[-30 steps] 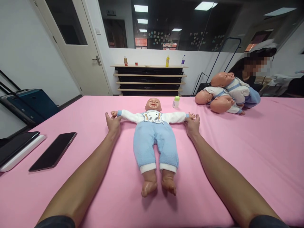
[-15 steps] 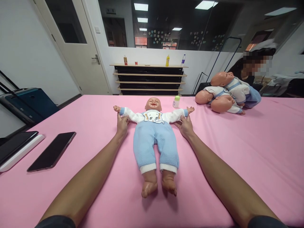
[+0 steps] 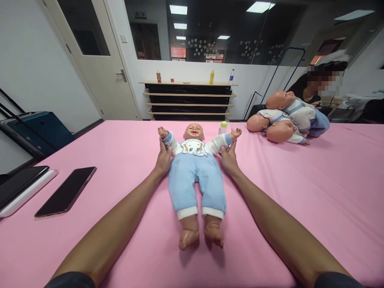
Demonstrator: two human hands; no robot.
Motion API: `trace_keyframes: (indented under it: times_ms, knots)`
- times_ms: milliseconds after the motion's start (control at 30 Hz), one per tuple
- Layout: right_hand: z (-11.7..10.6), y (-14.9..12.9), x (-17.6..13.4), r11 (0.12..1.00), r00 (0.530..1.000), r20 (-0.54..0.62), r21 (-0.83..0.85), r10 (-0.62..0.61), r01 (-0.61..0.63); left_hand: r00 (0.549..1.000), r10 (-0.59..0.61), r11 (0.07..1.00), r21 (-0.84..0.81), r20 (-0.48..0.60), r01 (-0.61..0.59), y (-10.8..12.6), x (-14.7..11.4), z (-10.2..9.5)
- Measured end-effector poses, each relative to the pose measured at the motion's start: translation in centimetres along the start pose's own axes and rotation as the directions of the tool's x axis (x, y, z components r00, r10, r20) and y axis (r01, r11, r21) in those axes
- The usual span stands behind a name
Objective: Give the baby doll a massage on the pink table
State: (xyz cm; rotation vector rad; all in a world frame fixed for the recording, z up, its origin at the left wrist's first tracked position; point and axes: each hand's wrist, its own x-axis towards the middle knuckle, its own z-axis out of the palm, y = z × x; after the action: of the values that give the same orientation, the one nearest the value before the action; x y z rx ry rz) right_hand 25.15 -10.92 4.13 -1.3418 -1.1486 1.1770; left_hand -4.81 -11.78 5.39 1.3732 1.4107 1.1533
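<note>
The doll (image 3: 196,176) lies on its back in the middle of the pink bench (image 3: 315,192), with its bare feet (image 3: 188,238) closest to us. It has blue pants and a white top with an elephant on it. Off to the left lies a dark phone (image 3: 66,192), well apart from the doll.

Farther up, the left hand (image 3: 163,160) is curled around one of the doll's sleeves, and the right hand (image 3: 229,160) is curled around the other. Both doll arms are bent up and out to the sides. I can't tell how tightly the hands squeeze.

The arm moving looks partway done to me: both arms are held and lifted, but they are not folded over the chest. Letting go is left to do. I can't tell how many more moves there are.

Past the doll's head stands a little bottle with a green cap (image 3: 222,129). Three more dolls (image 3: 303,116) are piled on the right. Behind them is another person (image 3: 306,92), and shelves (image 3: 192,95) stand by the wall.
</note>
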Motion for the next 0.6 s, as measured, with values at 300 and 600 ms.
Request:
trace_keyframes:
  times_ms: [300,600]
  knots:
    - [1.6,-1.0,-0.9,0.885,0.925,0.364,-0.388,-0.109,0.257,0.949,-0.037,0.975,0.218,0.313,-0.034,0.3,-0.6,1.2]
    - [2.0,-1.2,-1.5,0.934,0.97,0.225,-0.317,-0.097,0.167,0.983,0.013,0.98,0.194,0.186,-0.049,-0.1,-0.5,1.6]
